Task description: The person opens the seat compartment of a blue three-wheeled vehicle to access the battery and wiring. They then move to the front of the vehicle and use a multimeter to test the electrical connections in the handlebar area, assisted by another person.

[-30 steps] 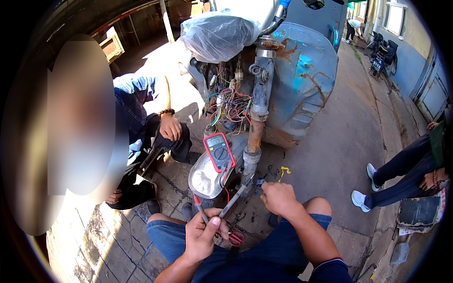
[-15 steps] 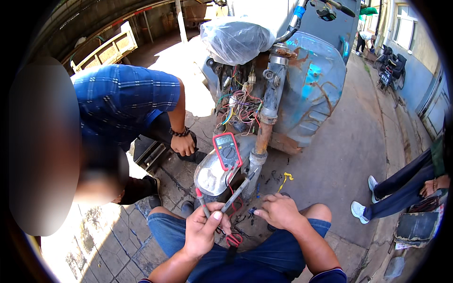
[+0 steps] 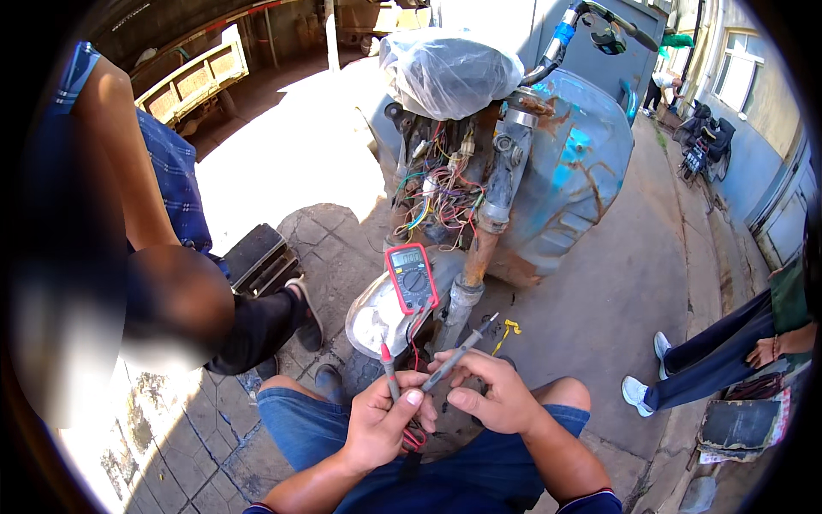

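Note:
My left hand (image 3: 387, 420) is closed round two test probes, one with a red collar (image 3: 389, 370) and one grey (image 3: 456, 353) that slants up to the right with its metal tip exposed. My right hand (image 3: 492, 396) is beside the grey probe, thumb and fingers apart; the fingertips reach its shaft, and I cannot tell whether they touch. A red multimeter (image 3: 413, 279) with a lit display rests on the dented silver front fender (image 3: 370, 322) of a worn vehicle. Red lead wire (image 3: 414, 439) loops below my left hand, partly hidden.
Tangled coloured wires (image 3: 437, 193) hang from the vehicle's open front, under a plastic-wrapped part (image 3: 451, 73). A rusty fork tube (image 3: 481, 257) stands beside the meter. A person in a plaid shirt (image 3: 175, 184) is close on the left; another person's legs (image 3: 702, 360) are at right.
My right hand has moved left to the grey probe. The person in the plaid shirt has shifted left, away from the vehicle, and the hand is no longer near the fender.

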Demonstrator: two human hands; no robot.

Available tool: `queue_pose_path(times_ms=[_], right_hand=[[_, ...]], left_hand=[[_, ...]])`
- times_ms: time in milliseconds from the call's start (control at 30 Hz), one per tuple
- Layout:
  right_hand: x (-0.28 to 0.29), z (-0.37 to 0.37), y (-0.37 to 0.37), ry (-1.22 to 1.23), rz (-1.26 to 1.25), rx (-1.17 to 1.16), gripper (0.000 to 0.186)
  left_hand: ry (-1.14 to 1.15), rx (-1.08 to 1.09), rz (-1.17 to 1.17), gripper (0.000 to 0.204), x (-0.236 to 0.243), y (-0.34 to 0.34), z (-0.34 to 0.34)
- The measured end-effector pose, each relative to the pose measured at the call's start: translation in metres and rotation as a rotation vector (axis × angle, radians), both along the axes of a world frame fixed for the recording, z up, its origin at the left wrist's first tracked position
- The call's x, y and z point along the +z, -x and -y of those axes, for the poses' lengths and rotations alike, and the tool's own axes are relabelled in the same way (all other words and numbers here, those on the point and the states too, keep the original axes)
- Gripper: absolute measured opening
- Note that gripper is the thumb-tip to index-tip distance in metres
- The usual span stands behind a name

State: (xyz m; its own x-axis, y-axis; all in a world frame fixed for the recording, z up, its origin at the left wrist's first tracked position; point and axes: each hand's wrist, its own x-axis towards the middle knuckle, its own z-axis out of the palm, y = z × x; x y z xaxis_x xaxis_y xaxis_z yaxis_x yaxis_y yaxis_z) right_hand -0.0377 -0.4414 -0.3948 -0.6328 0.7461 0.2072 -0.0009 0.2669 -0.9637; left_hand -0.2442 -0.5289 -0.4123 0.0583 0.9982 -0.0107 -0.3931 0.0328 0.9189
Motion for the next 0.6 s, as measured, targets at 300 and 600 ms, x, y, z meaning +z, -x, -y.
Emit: queue_pose_path(times_ms=[300,600], right_hand=[[0.022,-0.030,0.024,0.302,-0.617,-0.150,0.022],[0.029,-0.068,0.034,0.121,-0.021,-0.148,0.032]], left_hand=[[-0.244,-0.017,-0.388,0.048,0.004,0.010,-0.050],[-0.411,0.038,-0.281,0.049,0.030,0.005,-0.133]])
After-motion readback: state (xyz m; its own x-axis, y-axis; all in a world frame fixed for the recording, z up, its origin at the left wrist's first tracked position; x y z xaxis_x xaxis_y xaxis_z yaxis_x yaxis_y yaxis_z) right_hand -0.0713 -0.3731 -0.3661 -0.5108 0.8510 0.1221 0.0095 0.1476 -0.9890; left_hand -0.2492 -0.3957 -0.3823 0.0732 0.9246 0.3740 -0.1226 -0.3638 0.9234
